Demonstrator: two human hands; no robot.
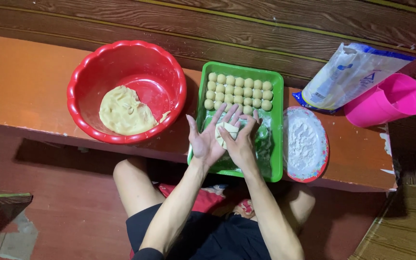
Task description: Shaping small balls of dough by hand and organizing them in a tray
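Observation:
My left hand and my right hand are pressed together over a green tray, with a small piece of pale dough between the palms. Fingers of both hands are spread and point away from me. The far half of the tray carries several rows of small dough balls. The tray's near half is dusted with flour.
A red bowl holding a lump of yellow dough stands left of the tray on an orange bench. A plate of white flour, a flour bag and a pink jug are to the right.

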